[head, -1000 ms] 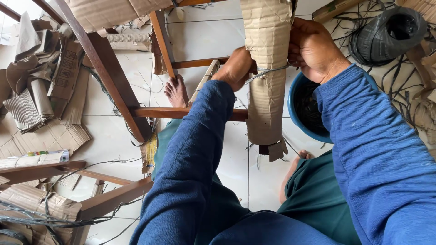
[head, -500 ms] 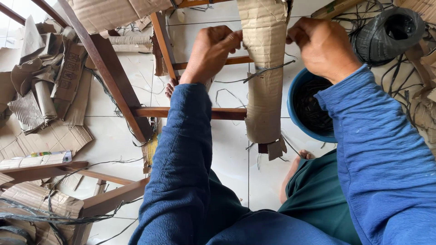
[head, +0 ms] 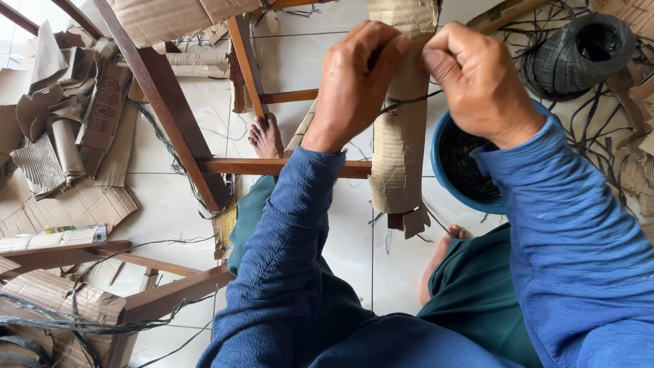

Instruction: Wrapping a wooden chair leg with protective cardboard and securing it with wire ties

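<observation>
**Two hands tied a strap around a cardboard-wrapped leg**

From the head view, the left hand (head: 354,78) and the right hand (head: 477,75) each had a tight grip on the black strap (head: 409,102). The strap ran across the cardboard-wrapped chair leg (head: 402,143), between both hands. A blue bucket (head: 470,194) sat on the floor just beside the leg.

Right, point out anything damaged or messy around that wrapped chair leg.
The cardboard wrap on the leg is torn and ragged at its lower end. Loose cardboard scraps and stray black strapping litter the tiled floor.
</observation>
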